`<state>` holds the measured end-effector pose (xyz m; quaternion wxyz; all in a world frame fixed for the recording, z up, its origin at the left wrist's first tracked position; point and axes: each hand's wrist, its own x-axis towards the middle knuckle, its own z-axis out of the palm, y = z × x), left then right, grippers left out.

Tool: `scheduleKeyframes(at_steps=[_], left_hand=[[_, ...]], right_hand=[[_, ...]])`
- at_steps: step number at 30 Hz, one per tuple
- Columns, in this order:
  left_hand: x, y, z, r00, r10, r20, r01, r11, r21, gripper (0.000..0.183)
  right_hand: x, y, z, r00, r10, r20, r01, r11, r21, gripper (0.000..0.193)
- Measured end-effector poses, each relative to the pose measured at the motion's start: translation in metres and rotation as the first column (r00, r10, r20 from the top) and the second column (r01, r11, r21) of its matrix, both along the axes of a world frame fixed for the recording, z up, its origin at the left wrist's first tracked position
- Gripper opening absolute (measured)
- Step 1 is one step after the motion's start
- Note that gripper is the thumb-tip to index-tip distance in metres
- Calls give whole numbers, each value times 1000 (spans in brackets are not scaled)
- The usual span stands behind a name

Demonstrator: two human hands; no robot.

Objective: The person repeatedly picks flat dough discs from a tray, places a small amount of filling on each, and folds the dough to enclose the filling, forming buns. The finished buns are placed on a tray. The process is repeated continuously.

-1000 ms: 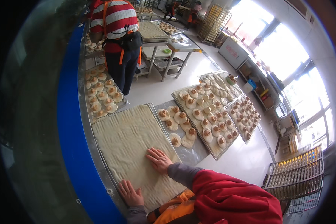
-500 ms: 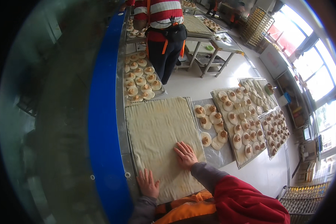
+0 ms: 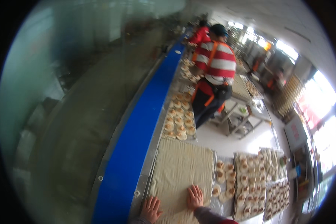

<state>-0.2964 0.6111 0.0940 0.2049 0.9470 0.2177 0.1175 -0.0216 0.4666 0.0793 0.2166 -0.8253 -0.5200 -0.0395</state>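
Note:
Both my hands rest flat on a beige cloth (image 3: 181, 164) that covers a rectangular tray. Toward its left edge lies my left hand (image 3: 151, 210), fingers stretched out and holding nothing. Near the right edge my right hand (image 3: 195, 196) is also spread on the cloth, with nothing in it. Right of the cloth, a metal tray (image 3: 216, 206) bears several pale dough rounds (image 3: 230, 182) topped with brown filling. Beyond the cloth's far edge stands another tray of filled dough rounds (image 3: 179, 120).
A long blue conveyor belt (image 3: 132, 130) runs along my left. Ahead stands a person in a striped shirt (image 3: 217, 61), with another person in red (image 3: 201, 34) farther along. More trays of dough (image 3: 250, 183) lie at the right. A metal table (image 3: 259, 114) and a tall rack (image 3: 289, 93) stand farther back.
The view has tilted up and turned left, so more of the belt and the people ahead shows. My hands stay flat on the cloth, now lower in the picture.

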Motion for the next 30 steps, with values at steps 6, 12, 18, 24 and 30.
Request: scheduleKeyframes(at_steps=[6,12,18,24,30], left_hand=[[-2,-2,-3,989,34,144,-32,999,-17,67],[-5,1,0,985,44,169,-43,999,-13,63],[-7,-2,5,993,45,110,-47,999,8,63],[-7,-1,5,993,47,109,-44,999,-29,63],[-5,1,1,988,40,148,-32,998,-55,62]], right_hand=[[-1,-2,-7,1000,-18,20,20,997,-73,51],[-4,-3,-9,999,-49,4,48,971,-233,58],[-3,-5,-12,999,-47,-27,40,977,-209,59],[-2,-5,-16,998,-48,-30,44,989,-141,53],[-8,3,6,993,-95,-74,71,959,-275,56]])
